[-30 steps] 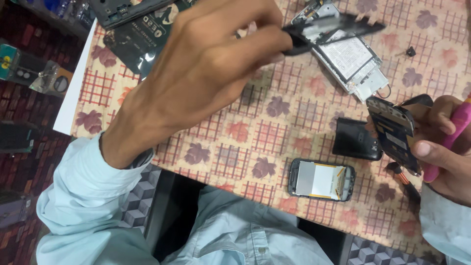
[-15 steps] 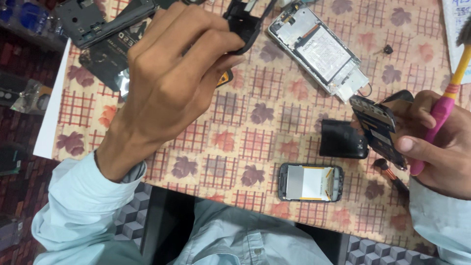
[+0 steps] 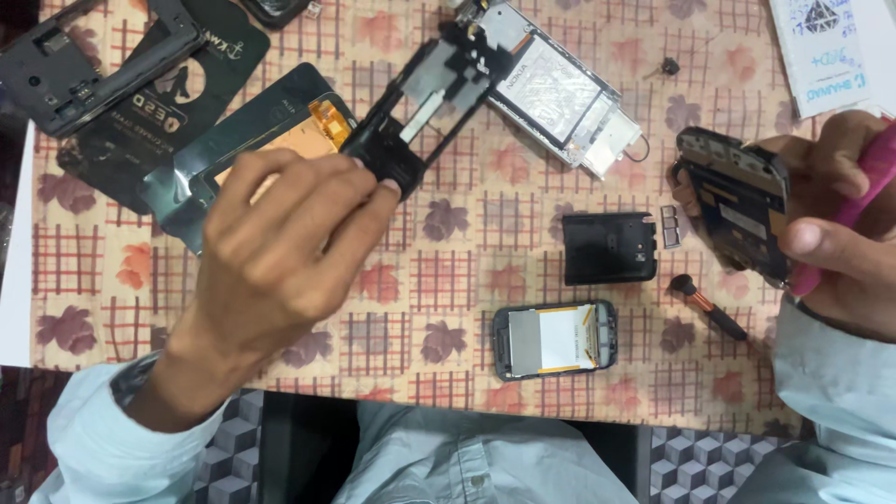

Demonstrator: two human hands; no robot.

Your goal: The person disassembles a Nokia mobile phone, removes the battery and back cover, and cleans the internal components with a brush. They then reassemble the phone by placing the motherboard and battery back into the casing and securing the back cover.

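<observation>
Left hand [image 3: 280,252] pinching black frame [image 3: 425,103] over tablecloth [image 3: 467,271], right hand [image 3: 831,233] gripping phone board [image 3: 737,205] and pink tool [image 3: 863,187], battery [image 3: 609,247] lying between.

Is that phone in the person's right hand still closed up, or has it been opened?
Opened. The phone body in the right hand has its back cover off, bare inner parts showing; a black battery lies apart on the tablecloth.

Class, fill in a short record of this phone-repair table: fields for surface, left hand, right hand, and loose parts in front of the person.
surface: table under a checked leaf-print cloth
left hand: pinches a black phone frame
right hand: grips a dark phone body and a pink tool
loose parts: black battery, small screen unit, small brush
</observation>
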